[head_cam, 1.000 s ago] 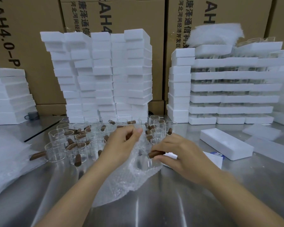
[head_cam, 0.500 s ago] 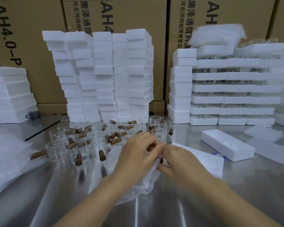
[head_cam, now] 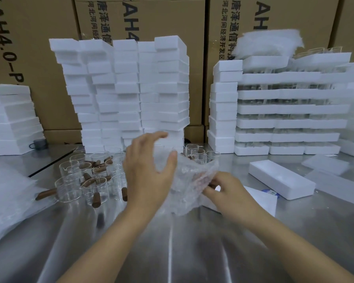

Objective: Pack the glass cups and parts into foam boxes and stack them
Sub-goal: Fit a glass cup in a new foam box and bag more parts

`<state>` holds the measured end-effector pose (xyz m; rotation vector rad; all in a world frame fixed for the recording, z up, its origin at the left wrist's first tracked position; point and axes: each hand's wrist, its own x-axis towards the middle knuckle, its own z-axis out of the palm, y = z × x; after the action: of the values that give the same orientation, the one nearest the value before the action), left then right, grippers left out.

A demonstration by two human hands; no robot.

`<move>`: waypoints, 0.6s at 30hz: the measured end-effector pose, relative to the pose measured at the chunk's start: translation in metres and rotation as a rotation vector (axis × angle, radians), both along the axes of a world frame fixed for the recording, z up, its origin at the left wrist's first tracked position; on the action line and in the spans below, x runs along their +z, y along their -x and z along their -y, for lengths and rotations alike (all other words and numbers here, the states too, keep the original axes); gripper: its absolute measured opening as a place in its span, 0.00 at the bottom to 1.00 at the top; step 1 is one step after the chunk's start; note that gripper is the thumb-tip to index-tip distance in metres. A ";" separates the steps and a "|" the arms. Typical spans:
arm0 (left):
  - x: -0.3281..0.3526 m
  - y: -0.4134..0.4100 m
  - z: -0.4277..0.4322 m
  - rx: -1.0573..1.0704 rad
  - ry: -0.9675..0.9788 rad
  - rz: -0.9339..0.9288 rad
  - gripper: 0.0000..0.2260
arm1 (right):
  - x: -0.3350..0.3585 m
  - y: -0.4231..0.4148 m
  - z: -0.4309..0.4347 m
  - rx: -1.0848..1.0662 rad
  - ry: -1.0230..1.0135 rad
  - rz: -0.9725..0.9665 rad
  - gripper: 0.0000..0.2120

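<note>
Steel table (head_cam: 172, 252), one, reflective. On it, left of centre: a cluster of glass cups (head_cam: 92, 180) with brown handles, standing close together. Bubble wrap (head_cam: 192, 180), one bundle, held above the table in front of the cups; whether a cup sits inside cannot be told. Left hand (head_cam: 149, 170): fingers spread wide, curved over the wrap's left side. Right hand (head_cam: 229, 193): pinched closed on the wrap's right edge. Foam box (head_cam: 280, 180), closed, lying to the right. Foam stacks (head_cam: 131, 92) behind, against cardboard cartons (head_cam: 151, 17).
</note>
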<state>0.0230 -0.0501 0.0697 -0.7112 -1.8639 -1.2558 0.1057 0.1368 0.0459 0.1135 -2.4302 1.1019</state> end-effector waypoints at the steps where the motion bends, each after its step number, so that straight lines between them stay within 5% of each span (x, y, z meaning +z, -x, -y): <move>1: 0.003 0.004 0.003 -0.038 -0.070 0.114 0.19 | 0.002 0.000 -0.001 0.039 0.072 0.003 0.08; 7: 0.008 0.015 0.014 -0.599 -0.211 0.773 0.29 | 0.011 -0.006 0.005 0.182 0.270 -0.013 0.15; 14: -0.001 0.010 0.006 -0.896 -0.087 0.721 0.18 | 0.011 -0.010 0.009 0.266 0.340 -0.029 0.17; 18: -0.011 0.002 -0.003 -0.915 -0.099 0.759 0.26 | 0.010 -0.012 0.016 0.339 0.396 -0.005 0.16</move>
<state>0.0213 -0.0475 0.0591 -1.2186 -2.0736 -2.4464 0.1172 0.1207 0.0563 0.4079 -2.1863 1.7058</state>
